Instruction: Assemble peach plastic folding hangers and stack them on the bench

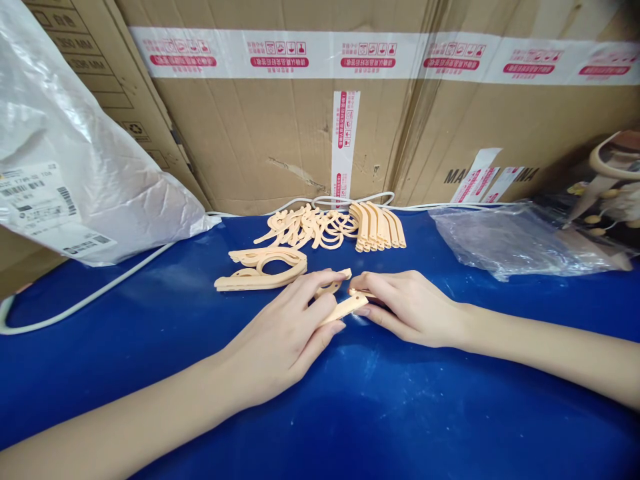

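My left hand (295, 323) is closed around a beige folding-hanger arm (346, 309), whose end with a small hole points right. A curved beige part shows under its fingers. Facing it, my right hand (413, 303) pinches a thin beige hanger piece (361, 293), mostly covered by the fingers. The two held pieces are close together; whether they touch I cannot tell. Just beyond my left hand lie folded beige hangers (260, 281). Farther back are a heap of loose hanger hooks (310, 227) and a neat row of curved hanger arms (377, 227).
A blue table (320, 413) lies under everything. Large cardboard boxes (260, 133) form a wall behind. A silver plastic bag (85, 153) stands left, near a white cable (85, 303). A clear plastic bag (520, 243) lies right, beside a dark bundle with a ring (613, 157).
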### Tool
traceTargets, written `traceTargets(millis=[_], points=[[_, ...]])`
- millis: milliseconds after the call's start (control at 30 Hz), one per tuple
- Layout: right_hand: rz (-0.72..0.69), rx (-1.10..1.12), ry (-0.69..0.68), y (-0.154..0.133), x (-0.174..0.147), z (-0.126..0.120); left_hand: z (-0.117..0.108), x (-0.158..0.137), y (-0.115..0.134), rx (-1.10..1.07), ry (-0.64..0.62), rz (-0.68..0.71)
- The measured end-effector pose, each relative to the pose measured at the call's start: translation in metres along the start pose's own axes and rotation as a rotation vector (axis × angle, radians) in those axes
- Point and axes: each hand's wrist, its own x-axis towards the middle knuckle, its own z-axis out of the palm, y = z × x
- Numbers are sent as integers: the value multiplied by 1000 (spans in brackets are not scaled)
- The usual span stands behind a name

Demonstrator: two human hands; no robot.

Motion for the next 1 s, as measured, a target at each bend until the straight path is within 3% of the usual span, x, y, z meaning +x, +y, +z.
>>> traceTargets(millis=[333, 600, 1000], points=[[38, 2, 34, -1, -1, 0, 2, -1, -1, 23, -10, -8], [114, 38, -23, -1, 1, 0, 3, 0, 0, 3, 33, -17], [134, -19, -61, 1, 1, 1, 2, 0, -2, 18, -14, -39]])
